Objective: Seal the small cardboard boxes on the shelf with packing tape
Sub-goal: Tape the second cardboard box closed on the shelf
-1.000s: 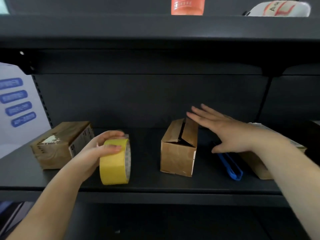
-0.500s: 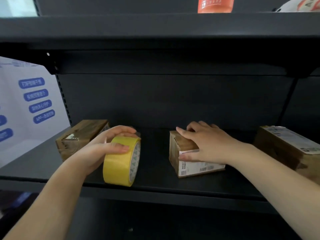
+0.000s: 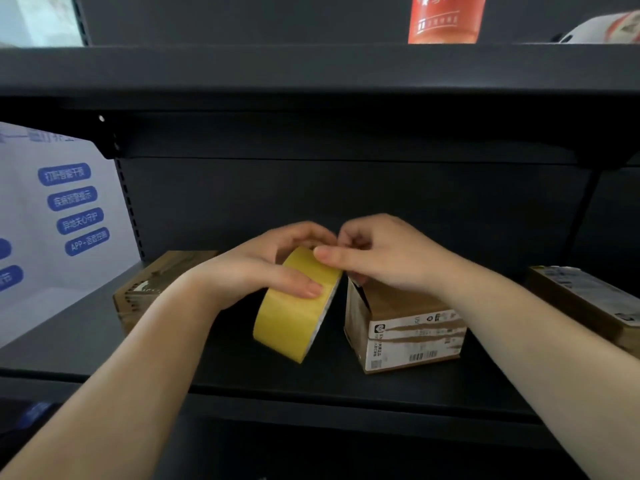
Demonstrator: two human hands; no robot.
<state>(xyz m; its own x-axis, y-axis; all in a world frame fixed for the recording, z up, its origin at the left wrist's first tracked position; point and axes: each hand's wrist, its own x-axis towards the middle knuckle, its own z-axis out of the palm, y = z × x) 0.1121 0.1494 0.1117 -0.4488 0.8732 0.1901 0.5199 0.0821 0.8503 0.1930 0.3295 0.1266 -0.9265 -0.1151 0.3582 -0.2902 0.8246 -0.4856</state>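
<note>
A yellow roll of packing tape point(image 3: 294, 320) stands on edge on the dark shelf point(image 3: 311, 379), tilted toward the right. My left hand point(image 3: 256, 268) grips it over the top, thumb pressed on the yellow band. My right hand point(image 3: 377, 254) has its fingers curled at the roll's upper edge, thumb lying on the tape. Right of the roll sits a small cardboard box point(image 3: 401, 330) with a white shipping label on its front; its top flaps look loose. A second small box point(image 3: 152, 289) lies behind my left wrist, partly hidden.
A larger labelled box point(image 3: 588, 303) sits at the shelf's right end. The upper shelf point(image 3: 311, 71) hangs close overhead, holding an orange container point(image 3: 445, 19). A white sign with blue labels point(image 3: 52, 220) stands to the left.
My right hand left the middle box and came to the top of the tape roll. My left hand moved the roll right, next to that box. The view shifted closer.
</note>
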